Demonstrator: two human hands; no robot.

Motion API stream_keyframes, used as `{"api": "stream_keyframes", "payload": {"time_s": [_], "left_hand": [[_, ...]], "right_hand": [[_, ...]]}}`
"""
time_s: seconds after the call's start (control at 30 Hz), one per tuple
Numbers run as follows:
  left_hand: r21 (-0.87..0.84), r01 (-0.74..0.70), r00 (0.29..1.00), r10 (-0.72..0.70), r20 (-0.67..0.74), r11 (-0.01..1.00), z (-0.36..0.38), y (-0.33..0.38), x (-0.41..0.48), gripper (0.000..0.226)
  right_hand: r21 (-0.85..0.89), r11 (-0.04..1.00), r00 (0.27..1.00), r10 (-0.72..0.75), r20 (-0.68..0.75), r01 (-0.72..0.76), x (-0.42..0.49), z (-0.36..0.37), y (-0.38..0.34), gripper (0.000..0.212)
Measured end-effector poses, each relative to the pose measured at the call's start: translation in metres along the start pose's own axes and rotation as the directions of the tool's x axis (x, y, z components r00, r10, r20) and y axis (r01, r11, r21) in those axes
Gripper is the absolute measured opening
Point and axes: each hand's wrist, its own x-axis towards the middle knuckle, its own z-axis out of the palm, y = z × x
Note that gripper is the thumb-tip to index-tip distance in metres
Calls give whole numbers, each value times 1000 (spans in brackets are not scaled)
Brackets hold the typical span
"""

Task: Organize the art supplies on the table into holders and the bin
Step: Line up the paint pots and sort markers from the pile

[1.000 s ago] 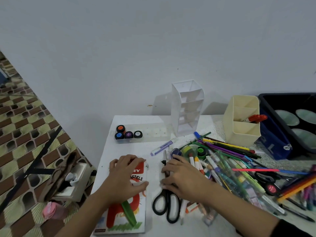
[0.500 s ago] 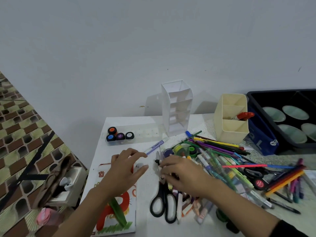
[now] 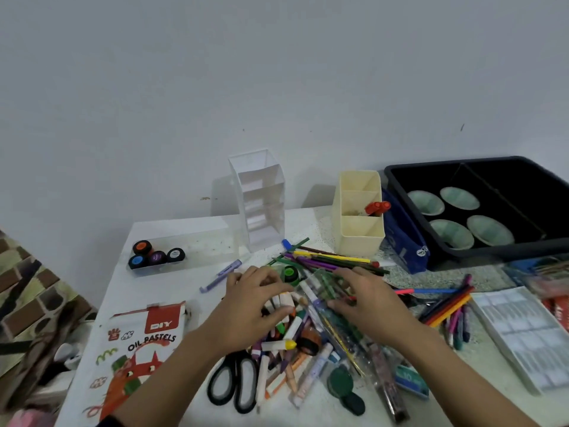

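Left hand [image 3: 255, 306] curls round loose oil pastels [image 3: 284, 300] mid-table, seemingly gathering them; right hand [image 3: 369, 306] lies flat, fingers relaxed, on a clear pen pack [image 3: 326, 285]. Cream holder [image 3: 358, 241] at twelve o'clock, black bin [image 3: 492, 251] at two.

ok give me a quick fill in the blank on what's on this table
1. The tray holds ___ paint pots.
2. The red marker sits in the ___ compartment of the cream holder.
3. The scissors have ___ handles.
4. The box reads "oil ___".

Missing words: four; middle; black; pastels
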Motion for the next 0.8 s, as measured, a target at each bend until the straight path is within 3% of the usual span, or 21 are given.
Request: {"api": "stream_keyframes", "payload": {"time_s": [0.23, 0.33, 0.47, 0.6, 0.8], "left_hand": [[-130, 62, 997, -68, -44, 990, -2, 5, 5, 40], [-224, 81, 992, -102, -80, 971, -11, 5, 4, 30], [-394, 158, 971, -215, -104, 905, -33, 14, -3, 27], [-559, 244, 947, -318, -38, 792, -54, 14, -10, 32], [-766, 261, 850, -516, -107, 588, -86, 1, -32, 16]], "right_hand": [[334, 943, 999, 16, -41, -2, 5, -7, 6, 49], [548, 837, 999, 22, -46, 7, 10, -16, 0, 27], [729, 681, 997, -52, -56, 77, 20, -27, -18, 20], [747, 643, 982, -174, -71, 168, 30, -29, -48, 20], [721, 645, 961, -253, -112, 254, 41, -23, -96, 33]]}}
